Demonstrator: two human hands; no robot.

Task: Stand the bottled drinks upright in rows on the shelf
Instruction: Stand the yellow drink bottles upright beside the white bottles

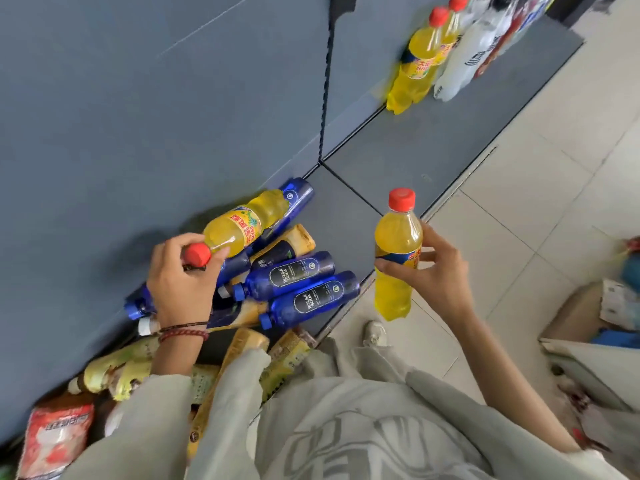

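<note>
My right hand (438, 271) holds a yellow drink bottle (396, 254) with a red cap upright, just over the front edge of the grey shelf (398, 157). My left hand (180, 275) grips the neck of a second yellow bottle (242, 221), which lies on top of a pile of lying bottles. That pile holds several blue soda bottles (294, 275) and pale yellow bottles (114, 368). At the far right of the shelf, two yellow bottles (415, 64) stand upright in a row, with white bottles (460, 60) standing beside them.
A red and white packet (57, 434) lies at the lower left. A black divider (325, 81) splits the shelf's back wall. The tiled floor (536, 168) is at right, with a cardboard box (595, 341) of goods. My shoe (375, 332) is by the shelf edge.
</note>
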